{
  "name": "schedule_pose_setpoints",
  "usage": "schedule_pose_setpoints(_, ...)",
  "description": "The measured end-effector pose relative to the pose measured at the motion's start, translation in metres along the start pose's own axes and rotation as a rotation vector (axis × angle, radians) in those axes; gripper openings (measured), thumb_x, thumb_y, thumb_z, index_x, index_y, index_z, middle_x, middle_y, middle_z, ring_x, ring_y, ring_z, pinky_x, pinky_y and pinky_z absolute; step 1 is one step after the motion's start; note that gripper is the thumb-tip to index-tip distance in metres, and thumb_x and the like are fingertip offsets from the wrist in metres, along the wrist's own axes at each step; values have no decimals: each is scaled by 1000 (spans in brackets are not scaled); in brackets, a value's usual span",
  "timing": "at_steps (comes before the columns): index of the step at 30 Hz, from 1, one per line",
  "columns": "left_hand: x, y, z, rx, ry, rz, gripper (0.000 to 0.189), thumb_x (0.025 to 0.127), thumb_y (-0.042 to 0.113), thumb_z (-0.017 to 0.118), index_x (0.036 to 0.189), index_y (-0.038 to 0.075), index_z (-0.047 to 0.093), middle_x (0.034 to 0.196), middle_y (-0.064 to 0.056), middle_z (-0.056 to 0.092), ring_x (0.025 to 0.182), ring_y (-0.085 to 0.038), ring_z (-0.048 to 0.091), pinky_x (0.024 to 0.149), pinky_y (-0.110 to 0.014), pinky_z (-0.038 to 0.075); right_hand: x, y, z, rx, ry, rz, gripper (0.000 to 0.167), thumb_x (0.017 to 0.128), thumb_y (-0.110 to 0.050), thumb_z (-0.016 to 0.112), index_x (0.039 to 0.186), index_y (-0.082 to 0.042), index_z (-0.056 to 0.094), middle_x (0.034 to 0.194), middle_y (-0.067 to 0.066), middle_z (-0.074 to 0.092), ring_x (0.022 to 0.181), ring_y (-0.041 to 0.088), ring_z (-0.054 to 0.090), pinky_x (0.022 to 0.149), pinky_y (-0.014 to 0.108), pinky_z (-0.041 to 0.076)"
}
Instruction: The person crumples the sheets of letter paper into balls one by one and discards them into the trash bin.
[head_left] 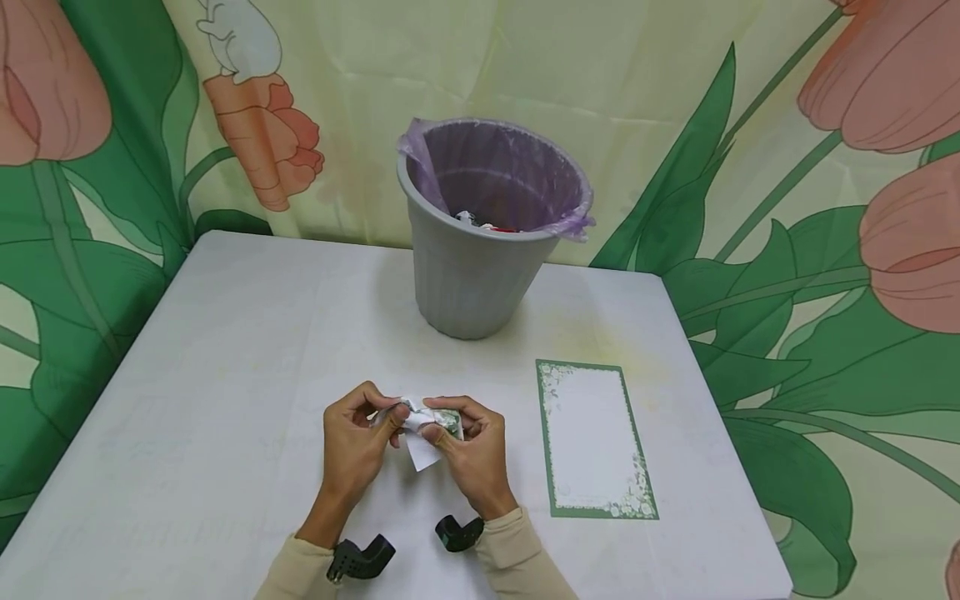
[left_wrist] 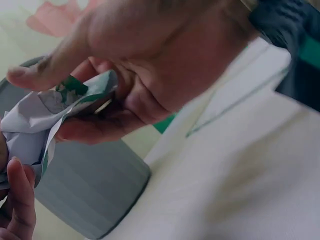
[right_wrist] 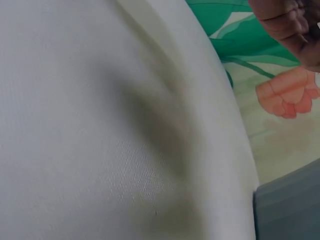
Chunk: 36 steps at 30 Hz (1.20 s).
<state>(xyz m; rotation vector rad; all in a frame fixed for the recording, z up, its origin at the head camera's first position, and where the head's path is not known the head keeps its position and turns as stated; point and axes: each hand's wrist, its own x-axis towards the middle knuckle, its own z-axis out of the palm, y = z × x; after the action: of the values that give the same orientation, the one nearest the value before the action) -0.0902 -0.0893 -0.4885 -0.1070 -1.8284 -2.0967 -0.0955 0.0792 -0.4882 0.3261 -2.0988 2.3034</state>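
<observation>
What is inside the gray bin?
Inside the gray bin, a purple liner, a whitish crumpled bit and something red are visible. The near wall hides the bottom and anything lower.

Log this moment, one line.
left hand: grips crumpled paper | right hand: same paper | bordered sheet: on table | bin: on table

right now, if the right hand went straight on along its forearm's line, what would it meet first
Beyond the crumpled paper it holds, the right hand would probably meet the gray bin first, on its near side, though the hand's height above the table is unclear.
</observation>
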Motion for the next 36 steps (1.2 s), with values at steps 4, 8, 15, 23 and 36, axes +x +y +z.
schedule_pose_setpoints(4,-2,0,1,33,-3,23,15,82,-16,82,89,-7,71,88,-9,71,62,-15,69,49,-26,56,2,0,0,-22,33,19,27,86,-12,88,111,-7,80,97,19,82,84,17,78,66,25,59)
schedule_pose_setpoints(8,-4,4,-4,71,-69,-23,17,85,-9,83,97,-4,74,98,-15,72,75,-15,73,56,-31,62,5,-1,-1,-30,52,24,25,86,-11,88,110,-6,80,95,20,82,80,16,77,64,25,59)
schedule_pose_setpoints(15,-1,9,-29,35,-371,-96,26,104,2,65,128,-2,72,117,-17,68,97,-17,72,71,-40,66,10,-2,-5,9,80,59,21,87,-9,87,106,-2,80,95,23,81,73,16,75,60,24,57)
schedule_pose_setpoints(23,4,1,-37,-10,-428,-153,41,89,-3,81,129,-1,73,109,-9,68,96,-12,69,75,-36,66,10,-2,-7,52,80,77,22,86,-6,88,105,2,79,94,21,81,72,14,74,60,23,56)
schedule_pose_setpoints(36,0,2,-14,21,-263,-58,36,78,-10,89,111,-4,77,84,-9,64,64,-9,64,58,-25,60,8,0,-7,101,-15,28,22,88,-5,86,102,10,76,89,28,78,70,15,75,61,24,59)
